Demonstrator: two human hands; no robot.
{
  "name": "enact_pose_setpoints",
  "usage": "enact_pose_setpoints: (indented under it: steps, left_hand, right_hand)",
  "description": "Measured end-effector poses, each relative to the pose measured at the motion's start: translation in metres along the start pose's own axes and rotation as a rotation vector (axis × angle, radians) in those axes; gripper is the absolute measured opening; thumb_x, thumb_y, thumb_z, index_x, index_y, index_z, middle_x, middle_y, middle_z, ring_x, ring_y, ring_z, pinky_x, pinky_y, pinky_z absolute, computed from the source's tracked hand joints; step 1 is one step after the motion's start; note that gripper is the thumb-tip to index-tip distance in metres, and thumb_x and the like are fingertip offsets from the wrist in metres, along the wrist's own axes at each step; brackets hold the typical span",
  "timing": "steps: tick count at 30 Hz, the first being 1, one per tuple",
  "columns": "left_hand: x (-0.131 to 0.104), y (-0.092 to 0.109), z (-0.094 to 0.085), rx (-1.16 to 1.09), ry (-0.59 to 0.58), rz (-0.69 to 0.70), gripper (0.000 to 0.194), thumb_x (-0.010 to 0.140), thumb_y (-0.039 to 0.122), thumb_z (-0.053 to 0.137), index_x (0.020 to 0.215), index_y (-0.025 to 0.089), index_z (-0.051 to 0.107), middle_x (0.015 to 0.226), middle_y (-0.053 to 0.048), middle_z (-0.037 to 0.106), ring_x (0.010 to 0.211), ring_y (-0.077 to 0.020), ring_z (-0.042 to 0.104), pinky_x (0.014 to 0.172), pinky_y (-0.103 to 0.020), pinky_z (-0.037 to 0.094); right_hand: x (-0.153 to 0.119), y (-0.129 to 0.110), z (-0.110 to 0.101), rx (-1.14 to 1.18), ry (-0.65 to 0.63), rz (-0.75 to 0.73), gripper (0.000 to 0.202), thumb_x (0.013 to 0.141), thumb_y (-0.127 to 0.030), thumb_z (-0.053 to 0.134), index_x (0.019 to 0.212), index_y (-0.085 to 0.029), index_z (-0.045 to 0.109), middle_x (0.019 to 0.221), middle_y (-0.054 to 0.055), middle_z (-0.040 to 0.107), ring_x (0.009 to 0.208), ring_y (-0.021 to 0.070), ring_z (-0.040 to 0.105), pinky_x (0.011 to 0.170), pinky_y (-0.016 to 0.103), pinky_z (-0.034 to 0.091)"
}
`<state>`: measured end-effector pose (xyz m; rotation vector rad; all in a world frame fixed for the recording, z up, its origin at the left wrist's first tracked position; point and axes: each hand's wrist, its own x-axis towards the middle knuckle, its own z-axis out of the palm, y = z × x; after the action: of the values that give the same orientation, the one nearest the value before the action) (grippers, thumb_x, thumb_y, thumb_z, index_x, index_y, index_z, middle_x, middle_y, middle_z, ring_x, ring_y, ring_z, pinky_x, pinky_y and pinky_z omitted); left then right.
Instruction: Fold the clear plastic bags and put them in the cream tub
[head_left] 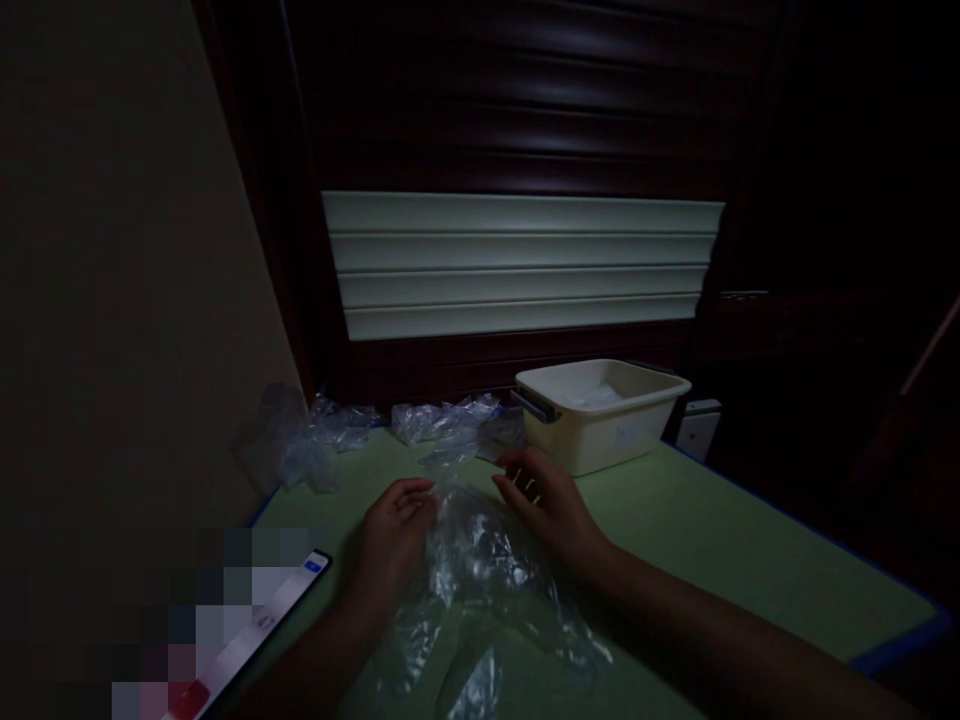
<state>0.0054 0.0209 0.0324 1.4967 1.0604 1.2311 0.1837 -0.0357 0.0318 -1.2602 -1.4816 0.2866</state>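
Clear, crumpled plastic bags [487, 550] lie on the green tabletop between my two hands. My left hand [396, 530] is at the left edge of the plastic, its fingers curled towards the thumb and touching or very near the bag; whether it grips any is unclear. On the right, my right hand [544, 500] is held above the plastic with thumb and fingers apart and nothing seen between them. Another flat piece of clear plastic [476, 685] lies at the bottom, nearest the camera.
A cream bin [622, 440] with dark handles stands at the back right, something pale inside. More clear bags [450, 420] lie along the back edge, and others [296, 445] at the back left. A phone [262, 620] lies at the left. Behind the bin is a white box [699, 428].
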Motion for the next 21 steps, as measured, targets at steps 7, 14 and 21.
enact_pose_setpoints:
  steps: [7,14,21]
  left_hand:
    - [-0.002,0.001,-0.003,-0.016,0.031,-0.006,0.033,0.058,0.041,0.07,0.08,0.017,0.061,0.072,-0.002,0.065,0.065,-0.0195,0.063,0.057,-0.025,0.045]
    - [-0.001,0.002,-0.001,-0.057,0.048,-0.018,0.033,0.057,0.04,0.07,0.078,0.016,0.061,0.071,-0.002,0.064,0.065,-0.0184,0.061,0.057,-0.025,0.044]
    - [-0.004,0.005,0.003,-0.098,0.036,-0.022,0.046,0.063,0.054,0.067,0.087,0.017,0.058,0.077,-0.003,0.064,0.062,-0.0173,0.06,0.054,-0.025,0.045]
  right_hand:
    - [-0.013,-0.035,-0.008,-0.345,-0.413,-0.427,0.034,0.083,-0.044,0.058,0.102,-0.016,0.062,0.096,0.011,0.063,0.086,0.0226,0.058,0.075,0.033,0.047]
    - [-0.015,-0.035,-0.002,-0.397,-0.518,-0.348,0.047,0.075,-0.018,0.062,0.121,-0.012,0.054,0.118,0.017,0.057,0.103,0.0272,0.053,0.087,0.038,0.043]
    - [-0.008,-0.02,0.0,0.051,-0.27,-0.01,0.013,0.083,-0.02,0.047,0.078,-0.017,0.059,0.076,0.005,0.061,0.072,0.0189,0.056,0.068,0.032,0.042]
